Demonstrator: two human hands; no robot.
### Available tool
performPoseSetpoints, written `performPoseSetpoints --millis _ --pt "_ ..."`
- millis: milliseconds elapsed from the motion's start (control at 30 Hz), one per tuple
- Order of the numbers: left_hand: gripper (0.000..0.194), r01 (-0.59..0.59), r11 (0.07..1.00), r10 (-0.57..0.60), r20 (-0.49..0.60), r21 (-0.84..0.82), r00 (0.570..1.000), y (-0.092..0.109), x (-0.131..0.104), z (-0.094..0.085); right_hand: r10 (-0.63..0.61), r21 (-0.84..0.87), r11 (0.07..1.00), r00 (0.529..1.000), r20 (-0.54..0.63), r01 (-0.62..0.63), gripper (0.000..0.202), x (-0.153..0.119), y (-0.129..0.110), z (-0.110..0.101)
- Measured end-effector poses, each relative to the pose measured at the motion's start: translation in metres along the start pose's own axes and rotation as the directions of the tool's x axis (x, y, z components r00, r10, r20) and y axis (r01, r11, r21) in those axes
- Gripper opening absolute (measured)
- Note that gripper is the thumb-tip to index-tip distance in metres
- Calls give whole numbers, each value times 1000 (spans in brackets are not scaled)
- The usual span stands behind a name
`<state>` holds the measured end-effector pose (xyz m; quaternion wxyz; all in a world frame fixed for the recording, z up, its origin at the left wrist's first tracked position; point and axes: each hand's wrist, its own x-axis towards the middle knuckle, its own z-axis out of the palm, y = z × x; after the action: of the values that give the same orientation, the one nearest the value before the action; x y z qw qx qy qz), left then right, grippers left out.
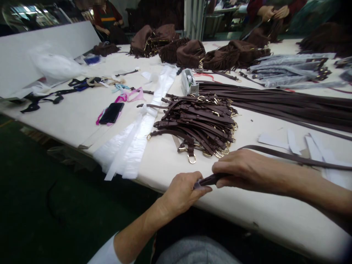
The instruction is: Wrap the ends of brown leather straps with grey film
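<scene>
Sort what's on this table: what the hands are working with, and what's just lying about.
In hand: brown strap, pinched by left hand and right hand; pile of buckled straps; long straps.

Lying about: phone, tape dispenser, plastic bags, fringed bags.

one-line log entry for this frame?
left hand: pinching strap end | right hand: gripping same strap | strap: trails right along table | behind: pile of buckled straps

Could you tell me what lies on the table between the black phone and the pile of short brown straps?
In the head view, a long heap of white plastic strips runs between the phone and the strap pile.
</scene>
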<state>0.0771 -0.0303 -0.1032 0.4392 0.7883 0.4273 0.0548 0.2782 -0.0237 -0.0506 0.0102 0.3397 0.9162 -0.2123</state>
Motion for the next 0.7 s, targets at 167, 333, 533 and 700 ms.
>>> performPoseSetpoints --millis 167,333,533,700 --pt "27 8 998 -5 53 -69 999 -2 1 0 -16 -98 995 1000 -14 15 10 9 -4 1" --pt "31 109 932 -76 108 -345 991 -15 2 2 -40 -73 997 999 -33 37 10 4 -2 -3" --pt "41 170 825 -61 214 -539 975 -14 9 11 -154 -155 978 983 -97 138 13 6 -15 3" --pt "28 -32 954 38 16 -300 999 2 5 6 12 71 997 999 43 -15 8 11 -17 -5"
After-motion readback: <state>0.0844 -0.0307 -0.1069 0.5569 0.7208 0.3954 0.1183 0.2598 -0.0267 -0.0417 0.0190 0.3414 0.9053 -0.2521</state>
